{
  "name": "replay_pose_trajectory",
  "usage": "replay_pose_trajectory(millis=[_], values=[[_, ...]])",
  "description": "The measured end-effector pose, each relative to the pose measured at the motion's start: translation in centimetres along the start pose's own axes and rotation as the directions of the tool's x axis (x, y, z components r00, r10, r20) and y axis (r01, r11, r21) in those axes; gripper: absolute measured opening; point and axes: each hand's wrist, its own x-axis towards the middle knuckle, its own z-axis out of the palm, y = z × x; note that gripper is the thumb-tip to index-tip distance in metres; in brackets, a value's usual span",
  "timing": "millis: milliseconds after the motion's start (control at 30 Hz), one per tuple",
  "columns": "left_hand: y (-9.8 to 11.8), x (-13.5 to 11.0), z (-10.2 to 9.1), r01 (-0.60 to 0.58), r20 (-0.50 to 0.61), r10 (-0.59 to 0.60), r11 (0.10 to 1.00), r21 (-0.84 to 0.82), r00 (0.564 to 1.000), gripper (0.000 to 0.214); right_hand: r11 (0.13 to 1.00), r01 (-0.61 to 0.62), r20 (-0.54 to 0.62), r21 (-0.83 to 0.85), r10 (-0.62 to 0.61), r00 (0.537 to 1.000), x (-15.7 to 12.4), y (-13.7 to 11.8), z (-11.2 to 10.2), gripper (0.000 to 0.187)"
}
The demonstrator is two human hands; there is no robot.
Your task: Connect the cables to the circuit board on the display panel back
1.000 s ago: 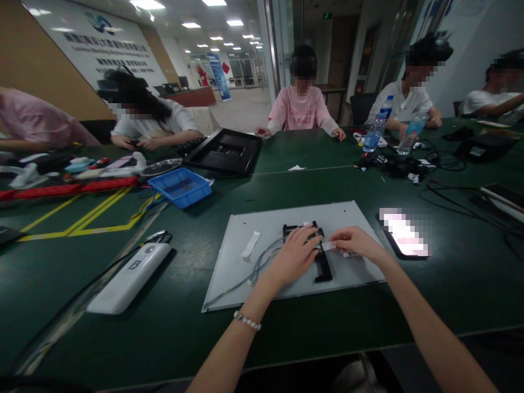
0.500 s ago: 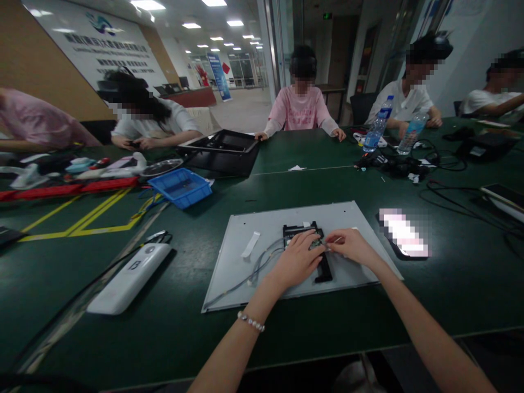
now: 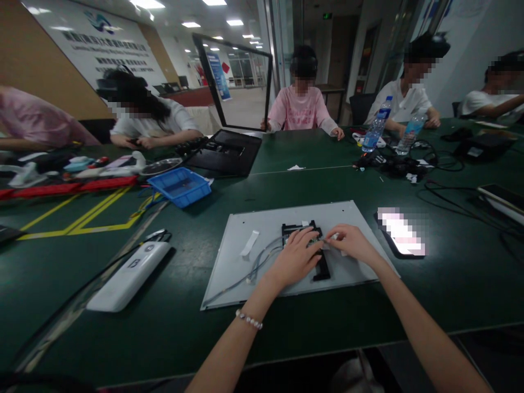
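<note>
A flat light-grey panel [image 3: 266, 219] lies on the table before me, with a black plastic bracket [image 3: 322, 268] on its right half. My left hand [image 3: 297, 257] rests flat over the bracket, fingers stretched out, hiding most of a small circuit board there. Thumb and fingers of my right hand [image 3: 350, 243] pinch together at the bracket's right side; a thin bit shows at the fingertips, too small to name. Grey cables [image 3: 258, 266] run from the bracket to the panel's near left corner. A white strip [image 3: 250, 244] lies on the panel's left part.
Right of the panel lies a lit phone [image 3: 401, 234]; to the left, a white power bank [image 3: 130, 277] with a cable. Beyond stand a blue tray [image 3: 180, 188], a black monitor shell [image 3: 225, 154] and two bottles [image 3: 377, 124]. Across the table, a person holds up a black frame [image 3: 216, 90].
The person opposite has lifted the black frame off the shell and holds it upright. My hands stay almost in place at the bracket, with only slight finger movement.
</note>
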Motion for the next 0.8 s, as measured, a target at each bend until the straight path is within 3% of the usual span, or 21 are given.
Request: replay_pose_trajectory(millis=[133, 267, 367, 467, 533, 600, 800], values=[[-0.9, 0.1, -1.2, 0.096, -0.085, -0.098, 0.995, -0.029, 0.992, 0.034, 0.998, -0.036, -0.022, 0.043, 0.037, 0.999, 0.2, 0.4, -0.4, 0.015], [-4.2, -0.6, -2.9, 0.285, -0.158, -0.292, 0.956, -0.062, 0.943, 0.032, 0.995, -0.048, -0.043, 0.087, 0.051, 0.998, 0.2, 0.8, -0.3, 0.017], [-7.8, -2.1, -3.7, 0.4, -0.118, -0.411, 0.911, -0.104, 0.904, 0.033, 0.996, -0.031, -0.065, 0.082, 0.037, 0.997, 0.1, 0.9, -0.2, 0.018], [-11.0, -4.2, -3.8, 0.526, 0.003, -0.529, 0.842, -0.116, 0.848, 0.037, 0.998, -0.021, -0.055, 0.053, 0.024, 0.998, 0.0, 0.9, 0.0, 0.017], [-12.4, -5.4, -3.6, 0.554, 0.064, -0.551, 0.822, -0.132, 0.832, 0.04, 0.999, -0.022, -0.047, 0.032, 0.023, 0.999, -0.1, 0.7, 0.2, 0.017], [-13.2, -6.2, -3.5, 0.532, 0.074, -0.527, 0.831, -0.165, 0.846, 0.04, 1.0, -0.022, -0.038, 0.019, 0.023, 0.999, -0.1, 0.5, 0.3, 0.018], [-13.2, -6.7, -3.6, 0.512, 0.055, -0.511, 0.84, -0.181, 0.858, 0.02, 1.0, -0.005, -0.053, -0.014, 0.005, 0.999, -0.2, 0.1, 0.4, 0.018]])
